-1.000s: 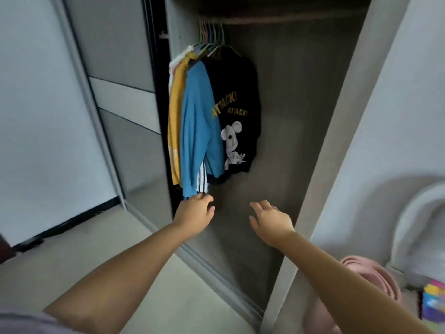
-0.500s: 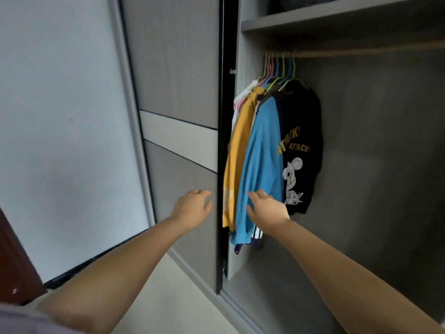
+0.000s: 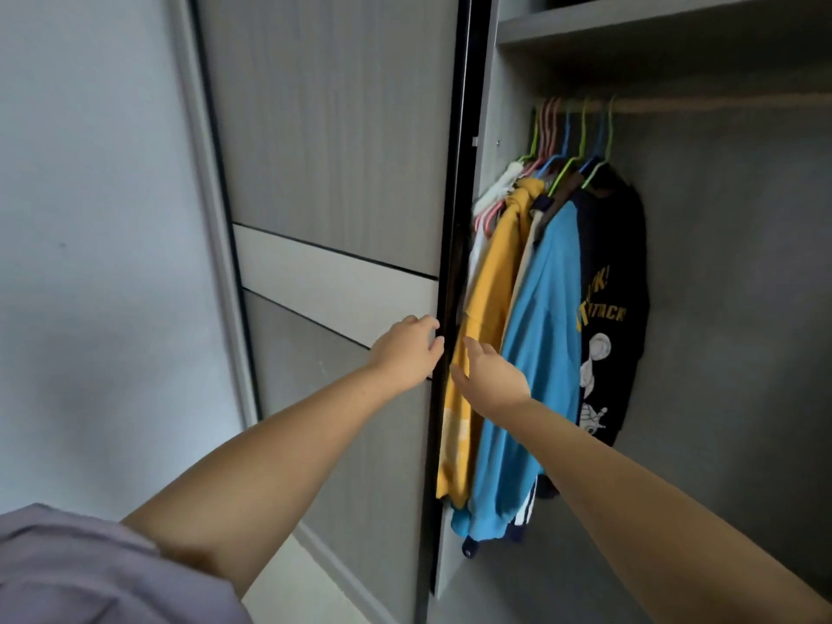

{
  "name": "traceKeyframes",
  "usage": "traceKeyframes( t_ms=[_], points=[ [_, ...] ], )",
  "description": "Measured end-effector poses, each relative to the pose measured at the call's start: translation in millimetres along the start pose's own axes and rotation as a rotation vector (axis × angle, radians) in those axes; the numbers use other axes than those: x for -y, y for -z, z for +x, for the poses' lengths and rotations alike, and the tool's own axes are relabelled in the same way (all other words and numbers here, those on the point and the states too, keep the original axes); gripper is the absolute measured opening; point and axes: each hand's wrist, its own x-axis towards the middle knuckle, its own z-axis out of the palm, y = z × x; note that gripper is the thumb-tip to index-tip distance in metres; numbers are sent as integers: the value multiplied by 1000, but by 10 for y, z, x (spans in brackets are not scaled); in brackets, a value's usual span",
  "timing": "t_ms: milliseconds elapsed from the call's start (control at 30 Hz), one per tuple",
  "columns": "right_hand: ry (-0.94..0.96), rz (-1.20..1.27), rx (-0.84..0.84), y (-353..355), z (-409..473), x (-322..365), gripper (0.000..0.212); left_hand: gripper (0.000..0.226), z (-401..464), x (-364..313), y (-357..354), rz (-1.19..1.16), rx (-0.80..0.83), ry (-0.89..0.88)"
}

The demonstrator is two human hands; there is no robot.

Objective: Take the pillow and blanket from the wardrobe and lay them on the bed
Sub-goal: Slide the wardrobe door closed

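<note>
Here, both bare arms reached toward an open wardrobe (image 3: pixel 743 308). The left hand (image 3: pixel 407 353) curled loosely at the edge of the grey sliding door (image 3: pixel 333 150), fingers bent but clasping nothing. The right hand (image 3: pixel 490 380), fingers spread, hovered before a yellow shirt (image 3: pixel 490 281) beside a blue one (image 3: pixel 544 317). Neither pillow nor blanket could be made out.
</note>
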Motion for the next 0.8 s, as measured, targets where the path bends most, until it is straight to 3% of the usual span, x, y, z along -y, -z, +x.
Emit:
traceKeyframes(
  t_ms=[133, 267, 500, 800],
  points=[
    [-148, 220, -38, -295, 640, 155, 67, 36, 599, 324, 22, -8, 16, -13],
    [-161, 273, -233, -457, 1035, 294, 76, 39, 1080, 465, -21, -92, -21, -42],
    [-246, 318, -396, -672, 1403, 305, 74, 42, 1461, 327, -238, -448, -185, -226],
    [-367, 456, -441, -769, 1331, 337, 66, 53, 1550, 530, -263, -772, 22, -345]
  ],
)
